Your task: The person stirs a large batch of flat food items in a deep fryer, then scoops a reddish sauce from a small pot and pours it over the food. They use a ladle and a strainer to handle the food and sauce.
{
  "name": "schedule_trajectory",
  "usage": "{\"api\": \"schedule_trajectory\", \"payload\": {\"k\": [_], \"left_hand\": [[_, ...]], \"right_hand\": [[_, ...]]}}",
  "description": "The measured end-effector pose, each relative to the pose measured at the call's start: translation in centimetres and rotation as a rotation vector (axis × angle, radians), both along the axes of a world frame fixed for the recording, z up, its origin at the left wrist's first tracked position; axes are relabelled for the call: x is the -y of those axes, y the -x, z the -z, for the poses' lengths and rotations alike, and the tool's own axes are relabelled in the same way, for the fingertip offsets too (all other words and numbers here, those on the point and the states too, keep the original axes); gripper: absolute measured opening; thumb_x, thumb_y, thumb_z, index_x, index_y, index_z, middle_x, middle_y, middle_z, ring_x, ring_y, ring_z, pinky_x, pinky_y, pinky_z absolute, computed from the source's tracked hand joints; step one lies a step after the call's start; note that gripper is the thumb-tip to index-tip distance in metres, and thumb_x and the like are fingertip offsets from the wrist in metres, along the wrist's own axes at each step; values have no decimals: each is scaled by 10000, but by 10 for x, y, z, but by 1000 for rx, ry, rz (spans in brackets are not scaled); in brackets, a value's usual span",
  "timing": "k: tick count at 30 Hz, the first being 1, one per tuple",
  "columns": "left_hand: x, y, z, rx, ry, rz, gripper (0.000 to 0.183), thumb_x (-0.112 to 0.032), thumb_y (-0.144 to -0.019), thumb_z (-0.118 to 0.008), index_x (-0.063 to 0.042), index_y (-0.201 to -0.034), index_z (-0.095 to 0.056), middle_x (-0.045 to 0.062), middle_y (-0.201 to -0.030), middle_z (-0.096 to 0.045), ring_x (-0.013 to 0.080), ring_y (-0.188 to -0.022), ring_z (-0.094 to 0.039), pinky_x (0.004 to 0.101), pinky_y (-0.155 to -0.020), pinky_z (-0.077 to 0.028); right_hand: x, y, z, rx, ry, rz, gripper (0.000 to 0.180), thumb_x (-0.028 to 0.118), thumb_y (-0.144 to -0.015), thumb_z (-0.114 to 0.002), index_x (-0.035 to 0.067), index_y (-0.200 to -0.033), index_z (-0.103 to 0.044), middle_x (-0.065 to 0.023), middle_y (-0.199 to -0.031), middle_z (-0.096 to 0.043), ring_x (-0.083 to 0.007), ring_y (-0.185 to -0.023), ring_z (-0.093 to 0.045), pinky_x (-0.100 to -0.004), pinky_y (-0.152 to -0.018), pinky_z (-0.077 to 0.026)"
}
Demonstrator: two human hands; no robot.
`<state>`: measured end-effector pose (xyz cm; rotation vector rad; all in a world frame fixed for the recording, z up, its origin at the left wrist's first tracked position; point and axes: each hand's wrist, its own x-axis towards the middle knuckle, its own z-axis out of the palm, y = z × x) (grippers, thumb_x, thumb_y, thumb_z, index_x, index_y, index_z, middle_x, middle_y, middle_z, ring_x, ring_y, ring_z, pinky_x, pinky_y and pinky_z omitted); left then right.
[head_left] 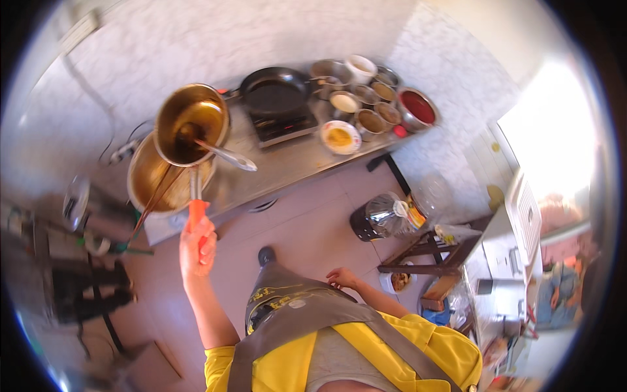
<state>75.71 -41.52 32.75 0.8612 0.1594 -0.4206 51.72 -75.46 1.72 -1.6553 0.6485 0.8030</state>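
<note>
My left hand (198, 247) grips the orange handle of a metal saucepan (166, 110), held out in front of me over the back of the counter. Brown, oily-looking liquid coats its inside, and a metal ladle (230, 158) rests in it with the handle over the rim. Behind and below the pan, partly covered by it, stands a wide metal basin (139, 181) with pale contents. A pair of long brown chopsticks (156, 196) leans out over the basin's rim. My right hand (343, 278) hangs beside my grey apron (294, 313), fingers loosely bent, with nothing visible in it.
On the metal counter (235, 181), a black frying pan (275, 93) sits on an induction cooker (284, 130). Several seasoning containers (371, 122), a plate of yellow food (341, 138) and a pot of red sauce (417, 107) stand right. A large dark bottle (374, 215) occupies the floor.
</note>
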Motion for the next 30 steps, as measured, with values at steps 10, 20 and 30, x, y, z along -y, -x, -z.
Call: {"api": "schedule_trajectory", "payload": {"k": [10, 20, 30], "left_hand": [[247, -159, 130, -215, -99, 811, 337, -84, -841, -607, -29, -1143, -468, 14, -674, -452, 31, -399, -340, 155, -303, -216], [368, -250, 222, -152, -556, 1125, 381, -291, -845, -642, -16, -1081, -525, 89, -839, -596, 118, -562, -555, 209, -393, -401], [389, -234, 165, 526, -1100, 532, 269, -200, -835, -631, -48, -1054, -591, 130, -878, -653, 205, -752, -638, 315, -671, -508]], "right_hand": [[111, -30, -2, -177, 114, 543, 284, 196, -867, -551, 26, -1089, -606, -99, -853, -686, -161, -627, -643, -284, -527, -528], [244, -143, -68, 99, 289, 762, 264, 229, -843, -579, 40, -1022, -620, -79, -770, -658, -148, -577, -620, -295, -495, -504], [428, -488, -123, 891, 858, 256, 285, 176, -744, -676, 80, -999, -590, -104, -805, -603, -275, -793, -570, -361, -712, -461]]}}
